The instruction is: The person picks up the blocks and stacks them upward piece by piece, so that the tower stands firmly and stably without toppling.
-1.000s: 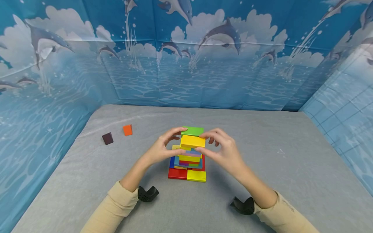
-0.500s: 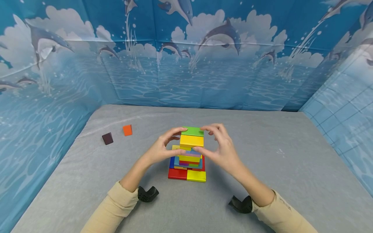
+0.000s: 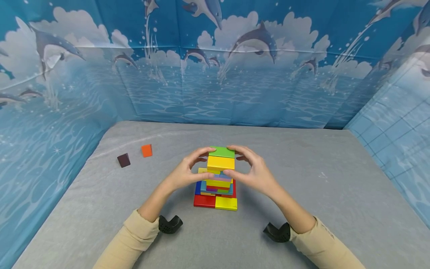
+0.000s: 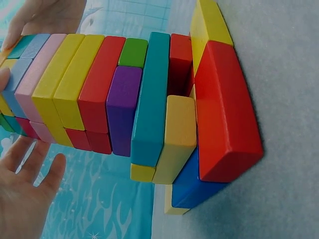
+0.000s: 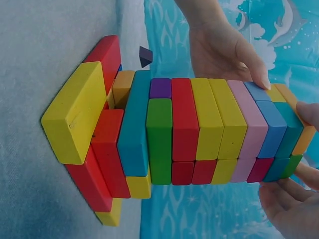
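Note:
A tower of coloured wooden blocks [image 3: 218, 183] stands upright in the middle of the grey table. Its top layer shows a green block [image 3: 222, 152] behind a yellow one [image 3: 220, 163]. From the left, my left hand [image 3: 188, 168] grips the upper tower, fingertip at the green block's corner and thumb in front, lower down. My right hand [image 3: 256, 173] mirrors it from the right side, a fingertip on the green block's other corner. Its thumb [image 5: 309, 113] presses near the top in the right wrist view. Stacked layers, including pink blocks [image 4: 37, 82], show in the left wrist view.
Red [image 3: 204, 201] and yellow [image 3: 226, 203] flat blocks form the tower's front base. A dark block [image 3: 124, 160] and an orange block [image 3: 146, 150] lie apart at the table's left. A dolphin-print curtain [image 3: 215, 93] hangs behind the table.
My right hand has shifted its fingers from the yellow block to the green block's right corner. The yellow block has slid slightly left, in line with the tower. My left hand has stayed put.

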### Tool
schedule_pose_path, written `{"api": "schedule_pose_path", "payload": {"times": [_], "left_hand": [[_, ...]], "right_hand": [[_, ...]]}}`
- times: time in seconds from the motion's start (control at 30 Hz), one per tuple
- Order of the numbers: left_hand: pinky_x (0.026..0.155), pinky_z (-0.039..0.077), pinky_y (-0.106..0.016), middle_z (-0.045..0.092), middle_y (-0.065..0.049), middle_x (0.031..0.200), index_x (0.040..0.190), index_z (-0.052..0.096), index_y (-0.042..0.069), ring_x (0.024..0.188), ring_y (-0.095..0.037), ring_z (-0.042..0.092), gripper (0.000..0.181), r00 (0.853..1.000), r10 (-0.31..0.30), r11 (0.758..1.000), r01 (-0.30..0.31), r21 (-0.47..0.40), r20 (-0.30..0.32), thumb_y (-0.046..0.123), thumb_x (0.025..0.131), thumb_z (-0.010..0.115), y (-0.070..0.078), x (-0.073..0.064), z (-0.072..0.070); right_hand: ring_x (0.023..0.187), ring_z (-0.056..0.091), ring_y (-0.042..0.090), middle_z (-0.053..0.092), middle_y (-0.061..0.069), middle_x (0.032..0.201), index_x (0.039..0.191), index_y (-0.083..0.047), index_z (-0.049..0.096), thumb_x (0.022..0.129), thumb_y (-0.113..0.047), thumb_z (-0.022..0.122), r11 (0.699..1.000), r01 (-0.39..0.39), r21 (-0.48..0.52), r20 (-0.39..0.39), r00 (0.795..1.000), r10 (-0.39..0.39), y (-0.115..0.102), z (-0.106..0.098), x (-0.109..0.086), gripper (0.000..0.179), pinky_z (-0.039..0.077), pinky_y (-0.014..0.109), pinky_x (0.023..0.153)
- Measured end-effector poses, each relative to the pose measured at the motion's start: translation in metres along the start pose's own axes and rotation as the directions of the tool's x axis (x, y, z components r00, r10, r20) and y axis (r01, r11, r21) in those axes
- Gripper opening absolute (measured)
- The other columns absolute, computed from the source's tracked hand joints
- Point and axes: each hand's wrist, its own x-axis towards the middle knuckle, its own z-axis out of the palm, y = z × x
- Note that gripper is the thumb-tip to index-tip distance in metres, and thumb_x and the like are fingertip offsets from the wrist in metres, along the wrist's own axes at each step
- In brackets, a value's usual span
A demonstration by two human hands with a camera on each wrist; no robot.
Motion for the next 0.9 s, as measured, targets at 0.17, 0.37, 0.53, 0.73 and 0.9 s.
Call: {"api": "schedule_pose_path", "payload": {"times": [0.17,0.37,0.53,0.73,0.9], "left_hand": [[0.1,0.037,-0.039,0.04,-0.006,0.138,0.137,0.037,0.011,0.12,-0.021,0.041,0.063,1.0,0.01,1.0,-0.01,0.002,0.006,0.011,0.082,0.067,0.001,0.0,0.001],[0.101,0.03,-0.051,0.029,-0.01,0.146,0.145,0.02,0.013,0.128,-0.029,0.034,0.08,0.996,0.084,0.996,-0.084,-0.024,0.022,0.024,0.083,0.068,-0.006,0.0,-0.013],[0.102,0.025,-0.055,0.031,-0.012,0.145,0.144,0.024,0.01,0.13,-0.031,0.03,0.074,0.99,0.049,0.997,-0.041,0.066,-0.134,0.013,0.083,0.065,-0.029,-0.005,-0.051],[0.099,0.027,-0.055,0.04,-0.013,0.138,0.138,0.039,0.011,0.125,-0.032,0.034,0.065,0.906,-0.115,0.897,0.271,0.349,-0.408,0.019,0.081,0.069,-0.075,-0.029,-0.094],[0.094,0.03,-0.056,0.042,-0.021,0.132,0.132,0.046,0.006,0.118,-0.041,0.036,0.061,0.83,-0.127,0.784,0.42,0.457,-0.544,0.022,0.079,0.071,-0.102,-0.046,-0.112]], "right_hand": [[0.107,0.052,0.029,0.052,0.018,0.123,0.124,0.006,0.048,0.075,0.0,0.072,1.0,-0.014,0.009,0.005,1.0,0.014,-0.015,-0.004,0.0,0.055,0.043,0.046,0.091],[0.108,0.051,0.03,0.052,0.019,0.123,0.125,0.006,0.048,0.076,-0.001,0.072,1.0,-0.025,0.009,0.005,1.0,0.025,-0.019,-0.004,0.0,0.055,0.043,0.046,0.091],[0.108,0.051,0.029,0.051,0.018,0.125,0.125,0.005,0.048,0.076,-0.003,0.072,0.999,-0.049,0.003,0.01,0.999,0.049,-0.021,-0.005,0.0,0.055,0.043,0.045,0.092],[0.109,0.049,0.027,0.05,0.016,0.127,0.126,0.002,0.048,0.076,-0.003,0.072,0.999,-0.048,0.008,0.024,0.999,0.048,-0.006,-0.002,0.001,0.056,0.043,0.044,0.092],[0.11,0.049,0.021,0.05,0.007,0.128,0.129,-0.006,0.048,0.076,-0.009,0.074,1.0,-0.031,-0.001,0.019,0.999,0.031,0.016,0.001,0.001,0.058,0.044,0.039,0.092]]}}
